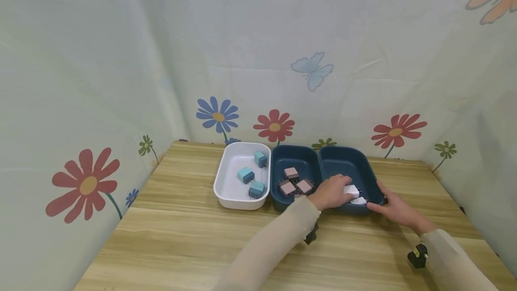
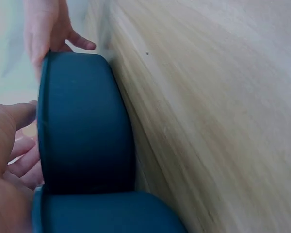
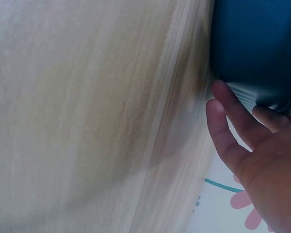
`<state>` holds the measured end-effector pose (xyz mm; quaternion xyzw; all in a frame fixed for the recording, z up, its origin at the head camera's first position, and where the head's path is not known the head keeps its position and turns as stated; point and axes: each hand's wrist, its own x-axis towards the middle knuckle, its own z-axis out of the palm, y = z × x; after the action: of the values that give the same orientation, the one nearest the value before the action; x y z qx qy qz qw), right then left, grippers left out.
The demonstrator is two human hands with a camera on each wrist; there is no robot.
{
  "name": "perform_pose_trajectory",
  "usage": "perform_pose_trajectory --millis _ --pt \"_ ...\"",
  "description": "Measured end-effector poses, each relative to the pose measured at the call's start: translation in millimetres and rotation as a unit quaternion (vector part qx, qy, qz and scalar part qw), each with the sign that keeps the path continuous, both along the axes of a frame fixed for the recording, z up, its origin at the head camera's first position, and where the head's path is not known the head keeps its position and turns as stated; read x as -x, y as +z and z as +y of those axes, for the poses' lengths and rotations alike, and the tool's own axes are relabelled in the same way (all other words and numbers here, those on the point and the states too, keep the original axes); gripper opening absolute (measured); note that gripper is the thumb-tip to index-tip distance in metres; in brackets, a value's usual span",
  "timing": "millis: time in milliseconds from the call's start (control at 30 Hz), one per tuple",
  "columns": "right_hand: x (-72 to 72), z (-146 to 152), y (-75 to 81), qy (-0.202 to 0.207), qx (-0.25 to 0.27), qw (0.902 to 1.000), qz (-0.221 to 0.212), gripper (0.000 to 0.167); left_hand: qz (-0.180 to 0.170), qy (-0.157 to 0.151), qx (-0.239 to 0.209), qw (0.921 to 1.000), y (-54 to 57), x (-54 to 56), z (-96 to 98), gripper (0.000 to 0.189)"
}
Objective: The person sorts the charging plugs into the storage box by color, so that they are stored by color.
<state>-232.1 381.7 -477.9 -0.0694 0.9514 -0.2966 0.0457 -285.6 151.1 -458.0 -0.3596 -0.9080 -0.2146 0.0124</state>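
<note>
My left hand point(image 1: 332, 191) reaches into the right dark blue bin point(image 1: 343, 155) and pinches a white plug-in charger point(image 1: 352, 190), its prongs pointing right. Just below it is a second white charger point(image 1: 358, 200), partly covered. My right hand point(image 1: 397, 210) touches the bin's right front corner, thumb at the rim and fingers along the outer side. In the right wrist view the right hand's fingers point(image 3: 228, 141) are spread and fairly straight beside the bin's wall. From the left wrist, the bin wall point(image 2: 82, 121) hides the chargers.
Left of it, an adjoining dark blue bin point(image 1: 296, 151) holds several pink chargers point(image 1: 288, 188). Further left, a white bin point(image 1: 236, 203) contains three teal chargers point(image 1: 245, 175). All stand on a wooden table point(image 1: 181, 232) before a flowered curtain point(image 1: 250, 35).
</note>
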Motion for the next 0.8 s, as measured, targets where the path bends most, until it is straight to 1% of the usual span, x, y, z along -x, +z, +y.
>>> perform_pose_trajectory --millis 67,167,300,400,500,667,800 --pt "0.1 -1 -0.4 0.000 0.005 1.0000 0.001 0.101 -0.013 0.000 -0.014 0.9998 2.2 -0.5 -2.8 0.047" --pt "-0.1 -2 -0.2 0.000 0.007 1.0000 0.004 0.101 -0.019 -0.003 -0.031 0.9993 8.0 -0.7 -10.3 0.048" --pt "-1.0 -3 0.1 -0.006 0.000 1.0000 -0.002 0.103 -0.011 -0.019 -0.037 0.9991 16.5 -0.5 -25.1 0.047" --pt "0.1 -4 1.5 -0.008 -0.008 0.9999 -0.005 0.104 -0.014 -0.030 -0.039 0.9987 22.3 -0.9 -38.8 0.047" --pt "-1.7 -4 2.3 -0.007 -0.008 0.9999 -0.005 0.103 -0.020 -0.041 -0.043 0.9980 22.0 -3.6 -49.2 0.047" --pt "-3.1 -5 5.3 -0.001 0.002 1.0000 -0.002 0.101 -0.012 -0.070 -0.050 0.9962 18.3 -5.2 -65.8 0.046" --pt "-3.8 -6 5.7 -0.002 0.002 1.0000 0.001 0.101 -0.018 -0.075 -0.057 0.9954 16.0 -8.0 -78.9 0.046"
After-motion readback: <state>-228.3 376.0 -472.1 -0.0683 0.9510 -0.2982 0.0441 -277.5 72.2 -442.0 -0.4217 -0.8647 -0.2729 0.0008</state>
